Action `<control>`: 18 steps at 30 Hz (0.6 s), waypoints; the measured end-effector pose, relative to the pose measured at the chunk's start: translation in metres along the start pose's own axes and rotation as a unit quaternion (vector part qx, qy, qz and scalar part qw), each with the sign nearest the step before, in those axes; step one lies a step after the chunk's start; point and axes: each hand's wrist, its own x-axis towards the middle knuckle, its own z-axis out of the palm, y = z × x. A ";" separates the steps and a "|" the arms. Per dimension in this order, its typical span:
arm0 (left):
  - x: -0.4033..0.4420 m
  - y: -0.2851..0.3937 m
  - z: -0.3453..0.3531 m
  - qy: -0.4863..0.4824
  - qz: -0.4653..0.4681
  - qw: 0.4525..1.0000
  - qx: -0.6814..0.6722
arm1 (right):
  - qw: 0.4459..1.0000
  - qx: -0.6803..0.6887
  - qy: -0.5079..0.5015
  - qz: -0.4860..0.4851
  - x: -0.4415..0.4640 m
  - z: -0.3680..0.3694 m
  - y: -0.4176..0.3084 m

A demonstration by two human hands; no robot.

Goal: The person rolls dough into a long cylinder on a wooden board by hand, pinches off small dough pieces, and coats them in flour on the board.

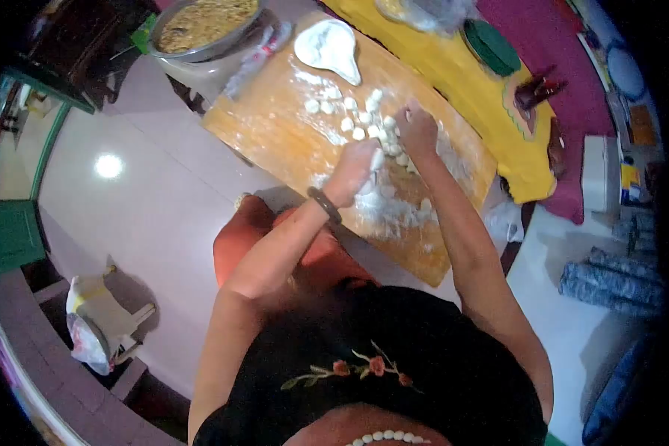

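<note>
My left hand (351, 174), with a dark bracelet at its wrist, is closed around a strip of white dough (377, 159) whose end shows beside the fingers. My right hand (416, 131) is a little farther forward and to the right, curled closed; whatever its fingers hold is hidden. Between and beyond both hands, several small dough pieces (365, 117) lie scattered on a floured wooden board (275, 141). Loose flour whitens the board around them. Toward its far edge rests a white, spoon-shaped scoop or dish (327, 46) that looks full of flour.
A metal basin of chopped filling (208, 28) stands beyond the board's far left corner, near a crumpled plastic bag (260, 56). Yellow cloth (453, 74) runs along the right side, carrying a green round lid (492, 47). A small stool (100, 320) stands on the floor at left.
</note>
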 end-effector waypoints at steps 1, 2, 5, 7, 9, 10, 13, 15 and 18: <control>-0.006 0.007 -0.009 0.022 -0.027 0.999 0.012 | 0.999 0.035 0.003 0.022 -0.005 -0.010 -0.006; -0.011 0.012 -0.017 0.043 -0.054 0.997 0.023 | 0.999 0.049 0.004 -0.005 -0.009 -0.004 -0.004; -0.005 -0.002 -0.018 -0.011 -0.187 0.927 -0.326 | 0.968 0.246 0.046 -0.023 -0.012 0.019 0.001; -0.009 -0.001 -0.008 0.050 -0.238 0.880 -0.408 | 0.966 0.256 0.048 0.005 -0.029 0.016 -0.005; -0.007 -0.003 -0.008 0.069 -0.248 0.853 -0.454 | 0.956 0.284 0.027 0.070 -0.045 -0.012 -0.020; -0.007 -0.005 -0.006 0.058 -0.237 0.852 -0.463 | 0.940 0.324 0.004 0.104 -0.057 -0.031 -0.040; -0.010 0.021 -0.012 0.024 -0.242 0.861 -0.447 | 0.944 0.302 0.000 -0.131 -0.078 -0.017 -0.039; -0.012 0.023 -0.011 -0.015 -0.259 0.843 -0.471 | 0.953 0.247 -0.017 -0.176 -0.089 -0.019 -0.053; -0.009 0.008 -0.008 -0.051 -0.267 0.804 -0.529 | 0.959 0.225 -0.103 -0.138 -0.088 -0.032 -0.060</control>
